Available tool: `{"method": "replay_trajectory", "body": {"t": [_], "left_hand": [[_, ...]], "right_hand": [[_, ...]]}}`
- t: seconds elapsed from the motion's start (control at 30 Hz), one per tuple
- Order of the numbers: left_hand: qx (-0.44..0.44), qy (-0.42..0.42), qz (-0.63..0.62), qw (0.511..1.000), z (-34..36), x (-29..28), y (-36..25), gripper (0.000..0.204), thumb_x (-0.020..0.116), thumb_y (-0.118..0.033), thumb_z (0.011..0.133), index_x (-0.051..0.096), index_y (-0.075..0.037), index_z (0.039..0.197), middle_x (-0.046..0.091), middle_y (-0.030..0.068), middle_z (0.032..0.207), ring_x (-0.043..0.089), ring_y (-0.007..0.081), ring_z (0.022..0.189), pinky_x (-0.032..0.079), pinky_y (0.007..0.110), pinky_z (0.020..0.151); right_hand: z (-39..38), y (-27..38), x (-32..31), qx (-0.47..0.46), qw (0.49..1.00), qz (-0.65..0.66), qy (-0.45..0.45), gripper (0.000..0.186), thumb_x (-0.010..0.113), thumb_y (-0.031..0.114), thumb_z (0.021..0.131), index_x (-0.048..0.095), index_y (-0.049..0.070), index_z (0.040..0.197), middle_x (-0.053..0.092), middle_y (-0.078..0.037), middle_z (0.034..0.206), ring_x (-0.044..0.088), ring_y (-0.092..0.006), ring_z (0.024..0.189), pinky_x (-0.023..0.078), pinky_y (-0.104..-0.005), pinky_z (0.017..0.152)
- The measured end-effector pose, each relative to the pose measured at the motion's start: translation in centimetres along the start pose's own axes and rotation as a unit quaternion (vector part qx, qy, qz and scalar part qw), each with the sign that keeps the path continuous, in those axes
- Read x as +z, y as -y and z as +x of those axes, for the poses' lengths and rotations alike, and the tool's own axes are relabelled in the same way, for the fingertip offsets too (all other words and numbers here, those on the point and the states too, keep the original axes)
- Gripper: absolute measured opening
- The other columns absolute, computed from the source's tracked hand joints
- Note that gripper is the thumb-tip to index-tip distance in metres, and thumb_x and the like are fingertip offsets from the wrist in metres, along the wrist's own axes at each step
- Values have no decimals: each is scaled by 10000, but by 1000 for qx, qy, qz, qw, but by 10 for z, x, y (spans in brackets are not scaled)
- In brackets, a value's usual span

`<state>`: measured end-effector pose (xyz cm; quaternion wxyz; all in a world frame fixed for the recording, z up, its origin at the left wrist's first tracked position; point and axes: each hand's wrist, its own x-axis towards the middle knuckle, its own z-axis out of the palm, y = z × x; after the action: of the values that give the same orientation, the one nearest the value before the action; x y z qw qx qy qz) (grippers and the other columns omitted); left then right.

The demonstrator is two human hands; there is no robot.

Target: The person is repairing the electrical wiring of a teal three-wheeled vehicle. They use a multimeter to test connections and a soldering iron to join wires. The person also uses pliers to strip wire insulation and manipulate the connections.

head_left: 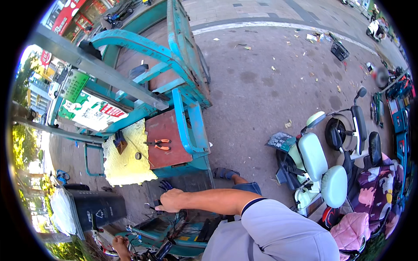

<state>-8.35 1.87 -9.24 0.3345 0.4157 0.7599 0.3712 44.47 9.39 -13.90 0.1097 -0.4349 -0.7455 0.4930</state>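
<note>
My right hand reaches across to the left, its fingers closed around something small and dark that I cannot make out. Just beyond it shows a dark blue thing, too small to name. Low in the picture, my left hand is by the handlebar, its fingers curled near thin wires; what they pinch is unclear. Pliers with orange handles lie on the red-brown board of a teal cargo tricycle. Beside them, a yellow sheet bears a black ring-shaped roll and a dark brown-and-blue item.
A dark grey bin with a white bag stands at the left. Teal metal bars rise beside the board. To the right is a parked pale green scooter. A black crate sits on the pavement farther off.
</note>
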Motion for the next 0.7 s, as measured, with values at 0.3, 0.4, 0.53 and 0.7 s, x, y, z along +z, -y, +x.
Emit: {"method": "replay_trajectory", "body": {"t": [0.3,0.4,0.53,0.7], "left_hand": [[7,10,233,972,-23,19,-57,250,653,-247,945,701,-2,948,682,52,819,641,145,751,525,317,698],[-6,8,63,998,-19,24,-54,240,646,-177,956,703,56,975,728,95,871,696,164,778,560,312,730],[-56,-3,-2,998,-37,17,-37,177,632,-92,1021,664,70,1086,705,103,995,728,195,913,617,322,846],[-61,3,-36,997,-40,28,-54,182,638,-102,1047,657,66,1115,689,99,1034,729,206,978,618,333,891]], "right_hand": [[19,30,-16,32,993,-115,20,681,769,589,863,676,-39,1109,737,-260,1095,733,-432,1036,586,-521,881],[31,20,-2,30,992,-120,0,700,800,576,849,633,-61,1087,730,-287,1088,723,-447,1038,572,-519,895],[48,17,26,34,992,-116,18,662,822,555,841,632,-48,1040,733,-285,1075,713,-464,1031,564,-518,900],[56,8,22,44,993,-101,31,647,822,548,846,637,-45,1027,736,-291,1064,710,-470,1042,560,-527,899]]}}
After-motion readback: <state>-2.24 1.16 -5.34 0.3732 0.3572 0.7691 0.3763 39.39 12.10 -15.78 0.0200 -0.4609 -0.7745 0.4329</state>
